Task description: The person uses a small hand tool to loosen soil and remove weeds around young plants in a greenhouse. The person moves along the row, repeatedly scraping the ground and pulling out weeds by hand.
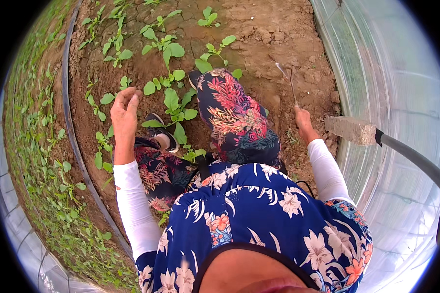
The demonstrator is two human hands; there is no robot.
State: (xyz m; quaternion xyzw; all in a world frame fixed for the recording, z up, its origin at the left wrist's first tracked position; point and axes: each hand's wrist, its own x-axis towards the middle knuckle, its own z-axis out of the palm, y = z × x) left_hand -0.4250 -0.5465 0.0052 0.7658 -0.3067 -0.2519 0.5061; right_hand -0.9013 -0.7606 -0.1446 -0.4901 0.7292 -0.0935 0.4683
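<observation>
My right hand [303, 122] is closed round the handle of a thin metal hand tool [292, 86], whose bent head points away from me over bare soil. At the left, my left hand [126, 108] is raised above the seedlings with its fingers bent and the thumb near them; whether something small sits between the fingertips cannot be told. Just beyond its fingers is a small green seedling [124, 82]. Broad-leaved young plants [171, 99] grow between that hand and my bent knee.
A black irrigation hose [66, 84] runs along the left, with dense rows of seedlings [33, 154] beyond it. Clear plastic sheeting [385, 73] forms the wall at the right. A concrete block [352, 130] with a dark pipe [412, 155] juts in near my right arm.
</observation>
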